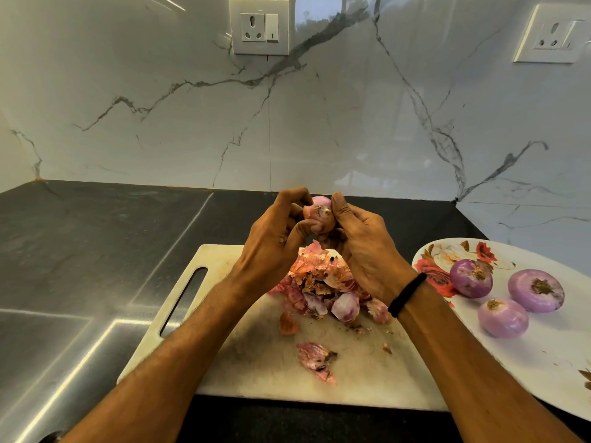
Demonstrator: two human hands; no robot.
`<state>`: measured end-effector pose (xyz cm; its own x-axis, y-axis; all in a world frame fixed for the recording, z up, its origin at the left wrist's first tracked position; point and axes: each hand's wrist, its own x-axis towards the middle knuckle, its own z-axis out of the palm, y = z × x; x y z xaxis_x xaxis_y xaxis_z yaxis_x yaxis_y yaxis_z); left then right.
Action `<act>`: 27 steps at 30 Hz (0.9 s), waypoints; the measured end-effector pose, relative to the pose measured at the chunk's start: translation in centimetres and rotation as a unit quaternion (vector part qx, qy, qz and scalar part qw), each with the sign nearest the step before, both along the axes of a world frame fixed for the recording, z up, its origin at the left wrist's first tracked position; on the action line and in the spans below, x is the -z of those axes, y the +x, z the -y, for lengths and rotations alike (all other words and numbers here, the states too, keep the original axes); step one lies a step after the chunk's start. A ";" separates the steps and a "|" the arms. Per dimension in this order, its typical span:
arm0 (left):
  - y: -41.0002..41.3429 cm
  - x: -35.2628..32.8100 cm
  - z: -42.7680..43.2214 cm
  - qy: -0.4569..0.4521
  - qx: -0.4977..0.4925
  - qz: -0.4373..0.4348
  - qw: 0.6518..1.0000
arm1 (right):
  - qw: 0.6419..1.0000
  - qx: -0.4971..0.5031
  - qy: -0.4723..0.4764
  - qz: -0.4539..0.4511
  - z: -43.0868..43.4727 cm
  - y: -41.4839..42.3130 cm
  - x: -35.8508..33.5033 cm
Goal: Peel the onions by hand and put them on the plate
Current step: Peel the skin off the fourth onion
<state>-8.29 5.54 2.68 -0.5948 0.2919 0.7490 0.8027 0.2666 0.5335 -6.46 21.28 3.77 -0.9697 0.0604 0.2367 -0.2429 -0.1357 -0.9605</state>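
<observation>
1. Both hands hold one onion [319, 211] in the air, above the far edge of the cutting board [224, 314] in the middle of the scene.
2. The left hand [275, 231] curls its fingers round the onion's left side, with the thumb pressed in beneath it.
3. The right hand [361, 247] grips the onion's right side, its thumb tip upright against the top. A black wristband [406, 294] circles that wrist.
4. The onion's root end faces the camera, and papery orange-pink skin shows on its left side.
5. A pile of skins [323, 276] lies on the board right below the hands. A pale purple rounded piece [345, 305] sits at its near side; it may be a thick layer or a small bulb, and I cannot tell which.
6. A loose skin scrap [316, 359] lies alone on the board, nearer than the pile.
7. A flowered plate [559, 362] lies just right of the board. Three peeled onions rest on it, close together: one far left [471, 278], one far right [536, 290], one nearer [502, 317].
8. The board and plate sit on a dark counter [96, 251]. Behind it a marbled wall [319, 123] carries two sockets [259, 25] [548, 33].
</observation>
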 end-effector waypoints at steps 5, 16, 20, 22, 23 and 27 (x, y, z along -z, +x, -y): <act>-0.3 0.0 0.2 -0.024 -0.023 -0.011 0.999 | 1.000 -0.004 -0.001 0.004 0.1 0.1 0.1; -0.1 -0.8 0.0 0.044 -0.044 0.093 0.994 | 1.000 -0.008 -0.007 -0.022 -0.2 -0.1 -0.2; -0.1 -0.9 0.1 0.084 -0.049 0.136 0.986 | 0.999 -0.016 -0.001 -0.029 0.2 -0.1 -0.1; -0.2 -0.8 0.0 0.110 -0.045 0.144 0.982 | 1.000 -0.011 -0.004 -0.026 0.3 -0.1 0.0; -0.2 -0.8 0.0 0.115 -0.055 0.137 0.982 | 1.000 -0.007 -0.006 -0.023 0.3 -0.2 0.0; -0.3 -0.8 0.0 0.115 -0.099 0.098 0.983 | 1.000 0.010 -0.005 -0.020 0.5 -0.3 0.0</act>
<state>-8.55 5.58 3.43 -0.7631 -0.0084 0.6463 0.6221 0.2613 0.7380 -6.73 20.77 3.78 -0.9579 0.0820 0.2751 -0.2844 -0.1407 -0.9483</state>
